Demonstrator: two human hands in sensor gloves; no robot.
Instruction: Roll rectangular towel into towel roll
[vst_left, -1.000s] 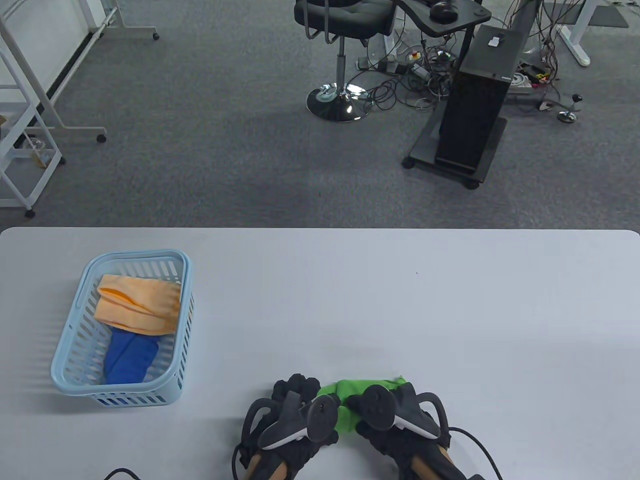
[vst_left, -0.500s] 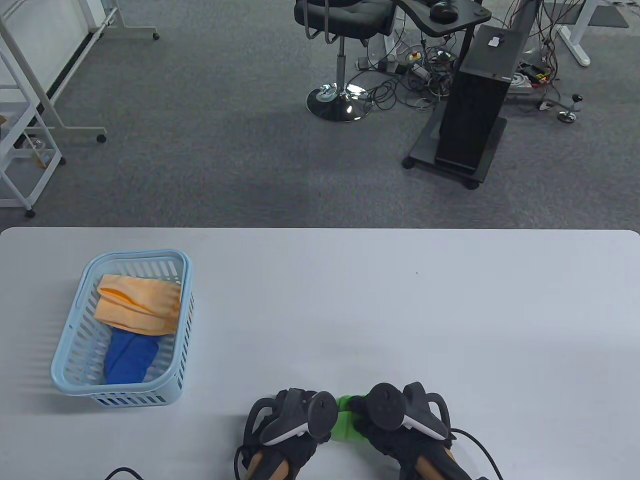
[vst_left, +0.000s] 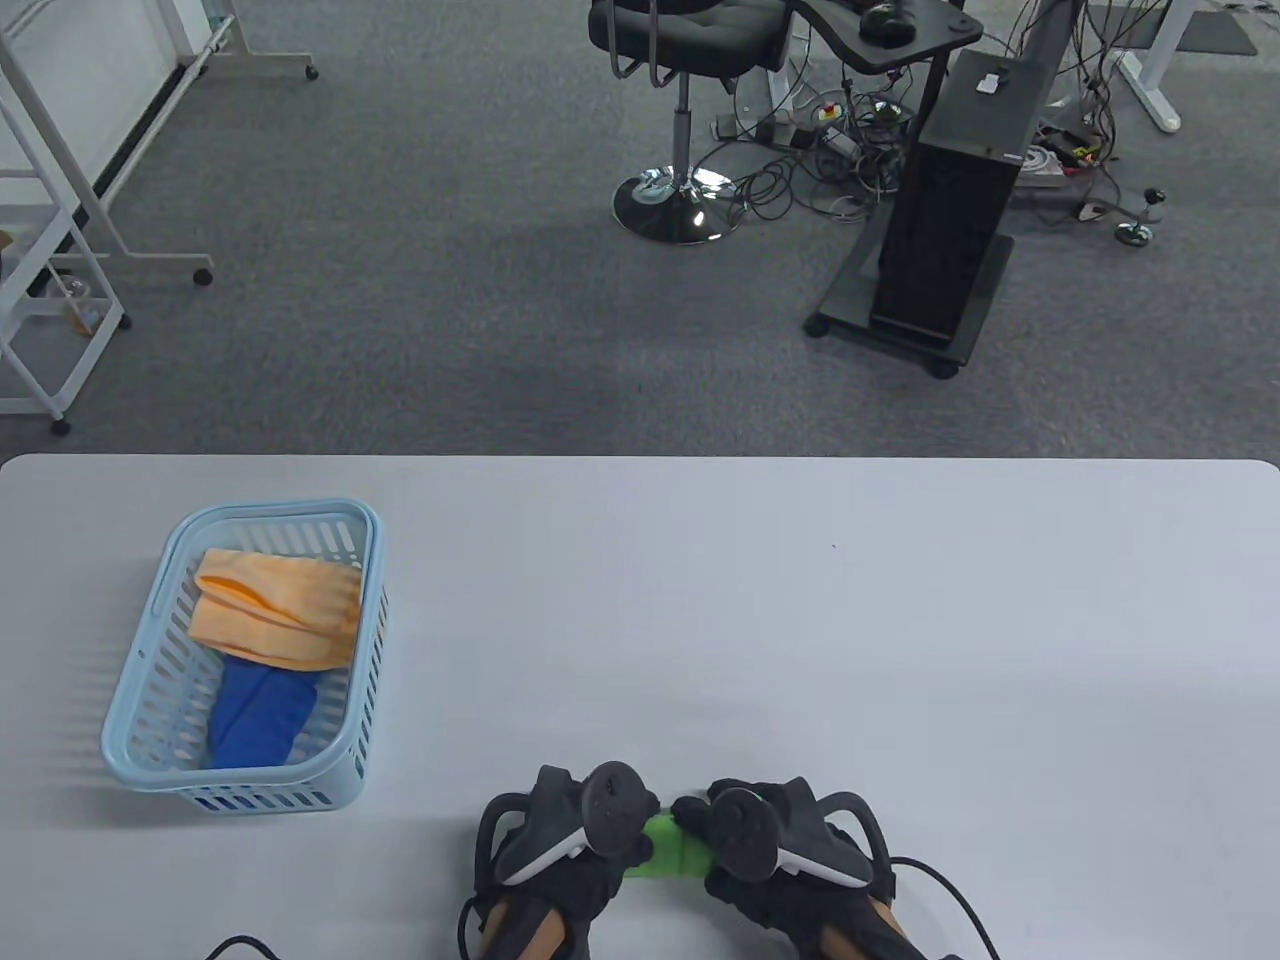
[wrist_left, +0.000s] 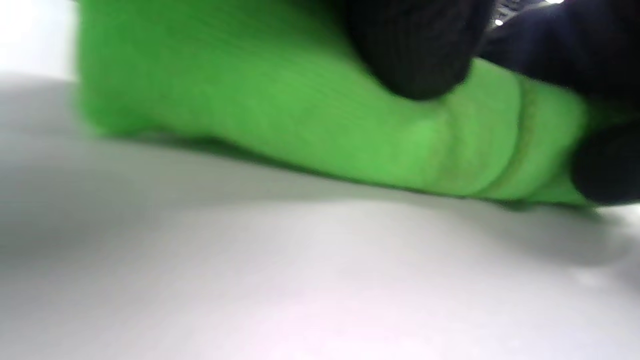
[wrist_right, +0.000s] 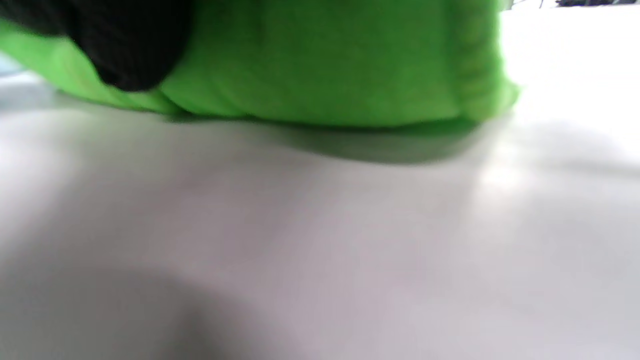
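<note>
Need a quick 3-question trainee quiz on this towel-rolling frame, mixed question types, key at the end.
1. True or false: the green towel lies inside the basket.
2. Multiple choice: which towel in the basket sits farther from the person? A) orange towel B) blue towel
3. Fill in: the left hand and right hand both press on the ____ towel.

Key: 1 false, it lies on the table between the hands; 2 A; 3 green.
</note>
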